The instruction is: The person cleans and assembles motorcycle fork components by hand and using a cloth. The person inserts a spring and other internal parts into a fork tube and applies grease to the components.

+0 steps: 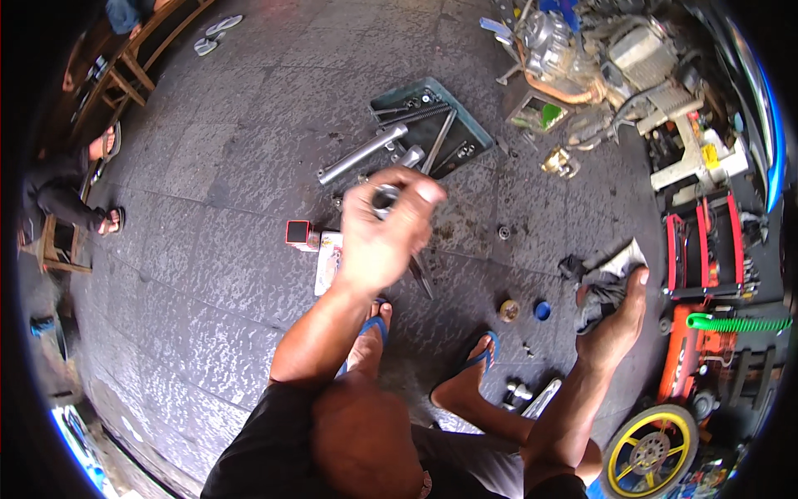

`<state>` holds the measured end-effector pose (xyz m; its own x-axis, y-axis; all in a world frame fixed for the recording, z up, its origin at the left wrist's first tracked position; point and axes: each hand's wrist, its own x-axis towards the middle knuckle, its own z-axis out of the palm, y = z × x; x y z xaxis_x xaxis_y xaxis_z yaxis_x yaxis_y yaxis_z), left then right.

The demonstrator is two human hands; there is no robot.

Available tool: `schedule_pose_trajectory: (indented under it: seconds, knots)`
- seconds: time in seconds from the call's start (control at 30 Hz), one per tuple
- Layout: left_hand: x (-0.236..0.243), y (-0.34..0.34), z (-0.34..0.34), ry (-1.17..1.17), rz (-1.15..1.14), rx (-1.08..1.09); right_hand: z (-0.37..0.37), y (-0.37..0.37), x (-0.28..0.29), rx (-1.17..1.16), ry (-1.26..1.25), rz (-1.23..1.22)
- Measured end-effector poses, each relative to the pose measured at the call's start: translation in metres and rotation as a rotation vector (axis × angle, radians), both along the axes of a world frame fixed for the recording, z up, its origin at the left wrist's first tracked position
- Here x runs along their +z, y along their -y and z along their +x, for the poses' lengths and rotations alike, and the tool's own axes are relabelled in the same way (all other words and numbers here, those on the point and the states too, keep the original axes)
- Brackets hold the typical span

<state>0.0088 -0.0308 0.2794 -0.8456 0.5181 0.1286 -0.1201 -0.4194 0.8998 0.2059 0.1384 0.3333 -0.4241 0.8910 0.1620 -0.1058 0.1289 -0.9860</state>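
My left hand (386, 229) is raised over the floor, its fingers curled round a shiny ring-shaped metal part (384, 200) with a dark middle. Motion blurs this hand, and its fingers hide most of the part. Off to the right, my right hand (613, 328) grips a crumpled grey rag (600, 301). Just beyond the left hand, a silver metal tube (362, 155) leans toward a dark green tray (476, 125), which carries a coil spring (426, 115) and several small parts. A dark pointed rod (422, 279) shows below that hand.
A small red box (299, 232) stands left of my left hand. Two small round containers, yellowish (509, 310) and blue (542, 311), sit near my right foot. Engine parts (549, 41), a red tool rack (705, 249) and a yellow wheel (649, 453) line the right. People sit at left.
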Motion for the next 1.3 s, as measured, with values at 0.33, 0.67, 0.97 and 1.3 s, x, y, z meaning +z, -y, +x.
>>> schedule_pose_trajectory:
  seconds: [0.33,0.67,0.97,1.3]
  knots:
    - [0.018,0.006,0.013,-0.097,0.061,-0.010,0.012,0.016,-0.028,0.086,0.029,-0.071]
    - [0.017,0.044,0.014,-0.264,0.135,-0.058,0.018,0.016,-0.090,0.158,0.319,0.116]
    - [0.011,0.062,0.007,-0.392,-0.098,0.043,0.059,0.061,-0.171,0.320,0.807,-0.164]
    - [0.011,0.064,0.007,-0.298,-0.145,-0.100,0.021,0.006,-0.197,0.252,0.629,-0.261]
